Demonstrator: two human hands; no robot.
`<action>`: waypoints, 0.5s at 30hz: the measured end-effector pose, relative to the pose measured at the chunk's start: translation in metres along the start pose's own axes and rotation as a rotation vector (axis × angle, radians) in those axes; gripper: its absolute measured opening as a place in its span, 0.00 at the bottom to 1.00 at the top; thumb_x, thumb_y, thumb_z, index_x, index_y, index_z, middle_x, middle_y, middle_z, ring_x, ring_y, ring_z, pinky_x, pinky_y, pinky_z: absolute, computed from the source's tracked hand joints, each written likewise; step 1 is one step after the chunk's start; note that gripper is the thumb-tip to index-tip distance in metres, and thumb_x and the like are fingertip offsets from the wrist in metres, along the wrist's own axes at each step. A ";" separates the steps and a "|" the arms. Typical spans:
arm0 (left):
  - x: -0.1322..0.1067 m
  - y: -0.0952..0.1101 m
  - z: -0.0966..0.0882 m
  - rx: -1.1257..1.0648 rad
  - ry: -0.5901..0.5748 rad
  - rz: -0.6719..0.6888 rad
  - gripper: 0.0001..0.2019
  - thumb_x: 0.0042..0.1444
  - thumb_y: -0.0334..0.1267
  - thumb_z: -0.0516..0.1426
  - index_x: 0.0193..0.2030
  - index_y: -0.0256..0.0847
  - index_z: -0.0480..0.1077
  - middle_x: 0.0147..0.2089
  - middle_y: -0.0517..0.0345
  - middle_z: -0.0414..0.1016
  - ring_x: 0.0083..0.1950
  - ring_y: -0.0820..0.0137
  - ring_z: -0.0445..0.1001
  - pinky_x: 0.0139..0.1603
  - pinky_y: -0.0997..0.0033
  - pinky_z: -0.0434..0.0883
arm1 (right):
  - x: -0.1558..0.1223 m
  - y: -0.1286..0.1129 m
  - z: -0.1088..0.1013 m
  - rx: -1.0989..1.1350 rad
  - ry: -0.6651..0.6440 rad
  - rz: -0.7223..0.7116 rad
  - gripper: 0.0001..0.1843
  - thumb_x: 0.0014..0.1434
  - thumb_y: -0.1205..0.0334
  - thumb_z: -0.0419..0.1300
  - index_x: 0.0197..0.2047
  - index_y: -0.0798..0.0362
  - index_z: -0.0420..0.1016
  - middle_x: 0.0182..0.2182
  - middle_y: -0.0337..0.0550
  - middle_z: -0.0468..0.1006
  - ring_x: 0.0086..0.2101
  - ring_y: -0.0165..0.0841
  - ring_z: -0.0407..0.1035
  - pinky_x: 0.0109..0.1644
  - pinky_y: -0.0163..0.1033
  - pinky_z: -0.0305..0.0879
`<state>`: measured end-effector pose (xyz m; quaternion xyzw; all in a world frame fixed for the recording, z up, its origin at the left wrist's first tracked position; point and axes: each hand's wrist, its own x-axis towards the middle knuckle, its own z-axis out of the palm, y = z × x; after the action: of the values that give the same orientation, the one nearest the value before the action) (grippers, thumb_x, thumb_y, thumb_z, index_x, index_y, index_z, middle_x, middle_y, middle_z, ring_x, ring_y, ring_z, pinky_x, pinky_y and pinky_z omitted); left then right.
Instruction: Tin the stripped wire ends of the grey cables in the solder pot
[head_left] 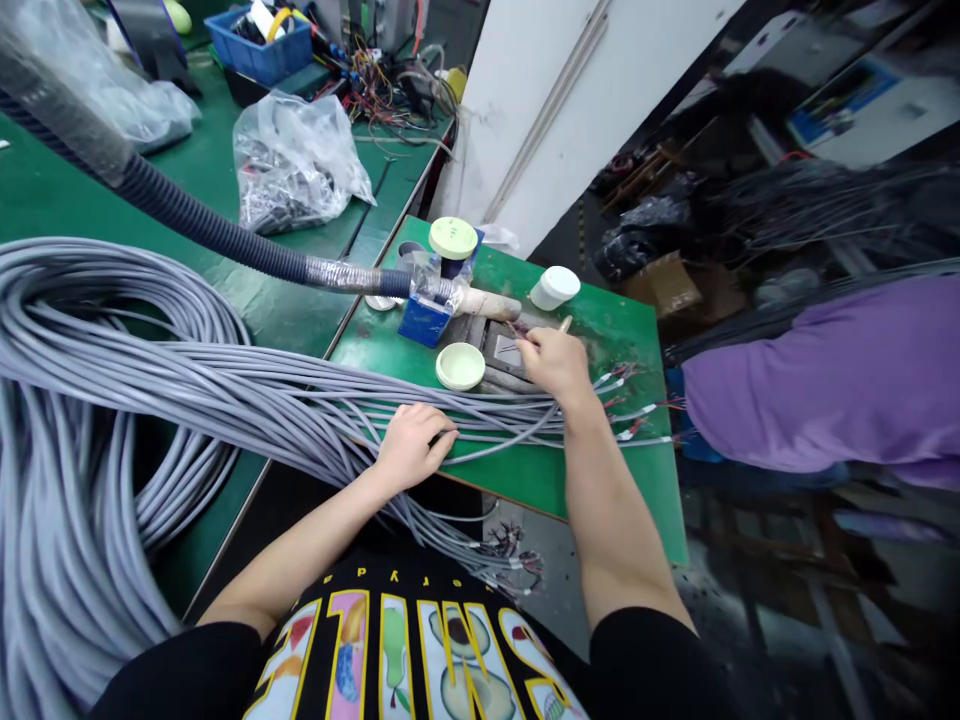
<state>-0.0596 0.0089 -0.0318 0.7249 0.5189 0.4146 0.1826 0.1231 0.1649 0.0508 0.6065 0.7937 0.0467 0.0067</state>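
Cables (487,415) lay across the green worktop (600,470) under your left hand (411,445), its grip pinching one, while your right hand (553,362), closed on a cable end, needed steady placing at the metal fixture (504,352).

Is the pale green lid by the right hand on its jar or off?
Off: the pale green lid lies alone on the green table.
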 end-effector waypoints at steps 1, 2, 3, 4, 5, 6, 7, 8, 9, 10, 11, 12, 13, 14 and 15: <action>0.000 0.001 0.001 0.004 0.033 0.024 0.08 0.61 0.39 0.54 0.37 0.42 0.73 0.39 0.56 0.78 0.41 0.69 0.73 0.42 0.64 0.63 | 0.001 0.011 0.004 -0.003 0.005 0.050 0.14 0.63 0.58 0.53 0.36 0.55 0.78 0.35 0.51 0.79 0.37 0.42 0.71 0.32 0.39 0.54; 0.000 0.001 0.001 0.010 0.062 0.047 0.08 0.61 0.39 0.54 0.37 0.41 0.73 0.38 0.56 0.79 0.41 0.69 0.73 0.42 0.65 0.62 | 0.002 0.020 0.010 -0.006 0.002 0.100 0.14 0.63 0.58 0.53 0.35 0.55 0.78 0.35 0.52 0.79 0.37 0.42 0.71 0.33 0.39 0.54; 0.000 0.002 0.002 0.015 0.087 0.069 0.07 0.61 0.38 0.54 0.36 0.41 0.73 0.38 0.56 0.79 0.40 0.69 0.73 0.41 0.65 0.62 | 0.002 0.026 0.015 -0.007 -0.007 0.146 0.14 0.63 0.58 0.53 0.36 0.55 0.78 0.35 0.53 0.79 0.36 0.43 0.71 0.33 0.39 0.54; 0.001 0.003 0.003 0.019 0.106 0.088 0.07 0.60 0.38 0.55 0.36 0.41 0.73 0.37 0.56 0.79 0.39 0.70 0.72 0.41 0.65 0.62 | 0.003 0.031 0.020 -0.005 -0.019 0.183 0.14 0.63 0.58 0.53 0.36 0.55 0.78 0.35 0.53 0.79 0.37 0.43 0.71 0.33 0.39 0.55; 0.001 0.003 0.003 0.021 0.119 0.104 0.06 0.60 0.37 0.55 0.36 0.41 0.73 0.37 0.56 0.79 0.39 0.70 0.72 0.41 0.65 0.62 | 0.003 0.033 0.025 0.001 -0.028 0.212 0.14 0.63 0.58 0.53 0.36 0.55 0.79 0.36 0.54 0.79 0.37 0.43 0.71 0.34 0.39 0.55; 0.001 0.003 0.004 0.022 0.127 0.116 0.06 0.60 0.37 0.55 0.36 0.41 0.73 0.37 0.56 0.79 0.39 0.70 0.72 0.41 0.66 0.62 | 0.004 0.034 0.030 0.008 -0.034 0.230 0.14 0.63 0.58 0.53 0.37 0.55 0.79 0.36 0.54 0.79 0.37 0.43 0.71 0.34 0.39 0.56; 0.002 0.003 0.004 0.022 0.132 0.123 0.05 0.60 0.36 0.56 0.36 0.41 0.73 0.37 0.56 0.79 0.38 0.70 0.72 0.40 0.66 0.62 | 0.004 0.034 0.033 0.015 -0.036 0.242 0.15 0.63 0.58 0.53 0.37 0.55 0.79 0.36 0.54 0.79 0.37 0.44 0.71 0.35 0.39 0.57; 0.002 0.003 0.004 0.022 0.136 0.127 0.05 0.60 0.36 0.56 0.36 0.41 0.73 0.37 0.56 0.79 0.38 0.70 0.72 0.40 0.66 0.62 | 0.005 0.034 0.036 0.022 -0.036 0.248 0.15 0.63 0.58 0.53 0.37 0.55 0.79 0.36 0.55 0.79 0.38 0.44 0.71 0.35 0.39 0.57; 0.002 0.003 0.005 0.024 0.137 0.131 0.05 0.59 0.36 0.56 0.36 0.41 0.73 0.37 0.57 0.79 0.38 0.70 0.72 0.40 0.66 0.62 | 0.005 0.033 0.038 0.027 -0.034 0.251 0.15 0.63 0.58 0.53 0.38 0.55 0.79 0.36 0.55 0.79 0.38 0.44 0.71 0.35 0.39 0.58; 0.002 0.003 0.005 0.026 0.135 0.134 0.04 0.59 0.36 0.56 0.36 0.41 0.73 0.37 0.57 0.79 0.38 0.70 0.72 0.40 0.66 0.62 | 0.006 0.032 0.040 0.032 -0.034 0.253 0.15 0.63 0.58 0.53 0.38 0.56 0.79 0.37 0.55 0.79 0.38 0.45 0.72 0.36 0.40 0.58; 0.002 0.002 0.005 0.028 0.132 0.136 0.04 0.59 0.36 0.56 0.36 0.41 0.73 0.37 0.57 0.79 0.38 0.70 0.72 0.40 0.66 0.62 | 0.006 0.032 0.042 0.035 -0.036 0.254 0.15 0.63 0.58 0.53 0.39 0.56 0.79 0.37 0.55 0.79 0.38 0.45 0.72 0.36 0.40 0.59; 0.002 0.002 0.005 0.031 0.129 0.139 0.04 0.59 0.36 0.56 0.36 0.41 0.73 0.37 0.57 0.79 0.38 0.70 0.72 0.40 0.66 0.62 | 0.006 0.032 0.043 0.036 -0.038 0.253 0.15 0.63 0.58 0.53 0.39 0.56 0.79 0.37 0.55 0.79 0.38 0.45 0.72 0.36 0.40 0.59; 0.003 0.002 0.005 0.035 0.125 0.139 0.04 0.59 0.36 0.56 0.36 0.41 0.73 0.37 0.57 0.79 0.38 0.70 0.72 0.40 0.66 0.62 | 0.007 0.032 0.045 0.036 -0.039 0.253 0.15 0.63 0.58 0.53 0.39 0.56 0.79 0.37 0.55 0.79 0.38 0.44 0.72 0.37 0.40 0.59; 0.003 0.002 0.006 0.038 0.119 0.137 0.04 0.59 0.36 0.56 0.36 0.42 0.73 0.37 0.57 0.79 0.38 0.70 0.72 0.40 0.66 0.62 | 0.007 0.032 0.046 0.036 -0.040 0.253 0.15 0.63 0.58 0.53 0.40 0.55 0.79 0.37 0.55 0.79 0.38 0.44 0.72 0.37 0.39 0.60; 0.003 0.002 0.006 0.040 0.114 0.134 0.04 0.59 0.36 0.56 0.36 0.42 0.73 0.37 0.57 0.79 0.39 0.70 0.72 0.40 0.66 0.62 | 0.007 0.033 0.048 0.035 -0.040 0.253 0.15 0.63 0.58 0.52 0.40 0.55 0.79 0.38 0.55 0.79 0.38 0.44 0.72 0.38 0.39 0.60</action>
<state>-0.0539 0.0117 -0.0330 0.7369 0.4868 0.4559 0.1103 0.1559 0.1836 0.0065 0.7026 0.7112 0.0212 0.0060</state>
